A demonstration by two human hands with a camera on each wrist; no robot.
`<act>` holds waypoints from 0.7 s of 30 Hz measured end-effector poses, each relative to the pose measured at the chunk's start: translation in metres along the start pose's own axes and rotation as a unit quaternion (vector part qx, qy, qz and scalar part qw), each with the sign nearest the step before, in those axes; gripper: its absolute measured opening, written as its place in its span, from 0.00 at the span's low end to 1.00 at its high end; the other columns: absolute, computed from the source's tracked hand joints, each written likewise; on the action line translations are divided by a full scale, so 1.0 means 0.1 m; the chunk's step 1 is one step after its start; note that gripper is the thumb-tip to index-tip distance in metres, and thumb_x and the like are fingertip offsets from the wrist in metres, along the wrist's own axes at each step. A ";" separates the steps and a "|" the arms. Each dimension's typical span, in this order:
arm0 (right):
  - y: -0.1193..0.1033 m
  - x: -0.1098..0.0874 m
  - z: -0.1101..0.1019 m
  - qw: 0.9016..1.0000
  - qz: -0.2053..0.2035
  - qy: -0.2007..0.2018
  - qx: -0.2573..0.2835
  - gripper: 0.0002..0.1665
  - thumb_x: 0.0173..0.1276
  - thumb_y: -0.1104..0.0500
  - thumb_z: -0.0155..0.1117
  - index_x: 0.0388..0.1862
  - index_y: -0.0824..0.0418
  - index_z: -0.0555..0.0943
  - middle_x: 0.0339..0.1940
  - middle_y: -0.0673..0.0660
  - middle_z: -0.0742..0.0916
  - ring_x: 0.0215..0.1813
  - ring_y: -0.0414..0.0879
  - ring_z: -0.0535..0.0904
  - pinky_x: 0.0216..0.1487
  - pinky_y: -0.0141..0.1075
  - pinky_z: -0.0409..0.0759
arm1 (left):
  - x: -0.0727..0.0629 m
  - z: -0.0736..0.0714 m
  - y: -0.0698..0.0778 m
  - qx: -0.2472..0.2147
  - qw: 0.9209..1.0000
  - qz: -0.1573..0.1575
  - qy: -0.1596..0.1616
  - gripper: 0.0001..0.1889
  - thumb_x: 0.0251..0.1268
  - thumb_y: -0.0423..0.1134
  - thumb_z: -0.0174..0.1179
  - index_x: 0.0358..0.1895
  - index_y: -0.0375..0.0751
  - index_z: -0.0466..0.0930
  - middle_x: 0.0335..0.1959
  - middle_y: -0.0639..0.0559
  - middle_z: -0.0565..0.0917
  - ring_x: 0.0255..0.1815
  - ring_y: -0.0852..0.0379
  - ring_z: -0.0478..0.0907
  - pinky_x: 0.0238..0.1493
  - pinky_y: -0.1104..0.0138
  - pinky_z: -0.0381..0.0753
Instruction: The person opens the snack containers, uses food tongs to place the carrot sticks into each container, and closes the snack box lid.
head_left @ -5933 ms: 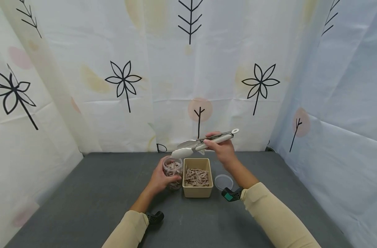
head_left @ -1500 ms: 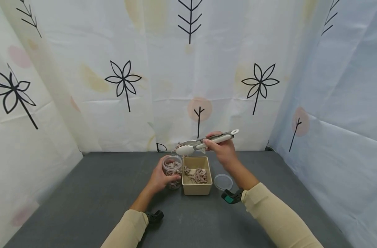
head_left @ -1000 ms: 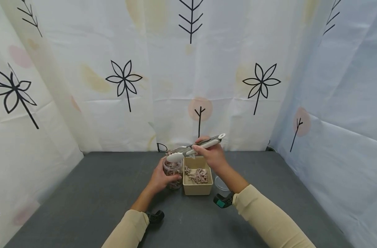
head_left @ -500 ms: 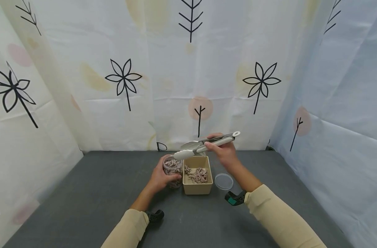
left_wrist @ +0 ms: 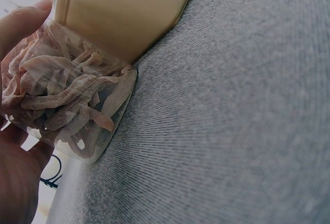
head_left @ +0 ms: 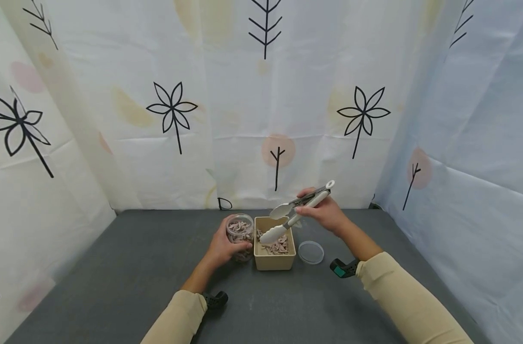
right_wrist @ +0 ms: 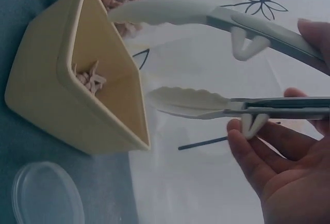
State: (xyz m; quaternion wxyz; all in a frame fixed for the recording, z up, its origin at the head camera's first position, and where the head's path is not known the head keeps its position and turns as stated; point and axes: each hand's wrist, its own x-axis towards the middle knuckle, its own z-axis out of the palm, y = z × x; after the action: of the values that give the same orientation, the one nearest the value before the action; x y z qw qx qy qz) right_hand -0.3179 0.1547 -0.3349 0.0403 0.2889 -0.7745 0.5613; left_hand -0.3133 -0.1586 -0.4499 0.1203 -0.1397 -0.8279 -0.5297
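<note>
My left hand (head_left: 221,246) grips a clear plastic jar (left_wrist: 72,144) standing on the table, fingers and thumb wrapped round its side. Powdery, pinkish-brown dried strips (left_wrist: 62,95) fill most of the jar, whose mouth is uncovered. Right beside it is a beige rectangular bin (head_left: 274,262) with a smaller heap of the same strips (head_left: 279,246) on its floor. My right hand (head_left: 326,213) holds white-and-grey tongs (head_left: 315,198) by the handles. Their two scalloped heads are spread wide over the bin, nothing between them in the right wrist view.
A clear round lid (head_left: 311,252) lies on the dark grey table (head_left: 158,267) just right of the bin. Patterned white cloth (head_left: 227,119) hangs behind the table and along both sides.
The bin's heap has shrunk since the earliest frame. Tongs carried strips to the jar's mouth and released them; now they have swung right and down over the bin, spread apart. Left hand stays put.
</note>
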 end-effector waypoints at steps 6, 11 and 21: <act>0.00 0.01 -0.06 0.994 0.041 -0.088 -0.058 0.26 0.63 0.61 0.70 0.57 0.67 0.73 0.51 0.68 0.78 0.45 0.51 0.78 0.46 0.43 0.76 | -0.01 0.00 -0.01 -0.002 1.000 -0.001 -0.007 0.51 0.44 0.41 0.80 0.73 0.46 0.58 0.56 0.40 0.74 0.53 0.44 0.74 0.49 0.50 0.73; -0.03 0.06 -0.08 0.981 0.045 -0.155 -0.108 0.28 0.62 0.59 0.71 0.59 0.66 0.73 0.51 0.67 0.80 0.48 0.52 0.78 0.47 0.45 0.76 | -0.01 0.00 -0.01 0.002 1.000 -0.005 -0.008 0.51 0.44 0.42 0.79 0.73 0.47 0.57 0.56 0.39 0.74 0.52 0.44 0.74 0.49 0.50 0.74; 0.01 0.13 0.07 0.979 0.030 -0.132 -0.153 0.23 0.64 0.60 0.71 0.55 0.67 0.75 0.43 0.62 0.83 0.41 0.48 0.80 0.42 0.43 0.77 | 0.00 0.01 -0.01 -0.003 1.000 0.000 -0.006 0.52 0.44 0.41 0.80 0.74 0.44 0.57 0.56 0.39 0.74 0.52 0.45 0.74 0.48 0.51 0.74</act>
State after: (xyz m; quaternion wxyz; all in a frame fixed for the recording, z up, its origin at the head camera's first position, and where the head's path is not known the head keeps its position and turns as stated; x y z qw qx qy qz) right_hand -0.3272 0.1438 -0.3329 -0.0354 0.3271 -0.8581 0.3942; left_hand -0.3136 -0.1584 -0.4514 0.1146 -0.1429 -0.8273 -0.5310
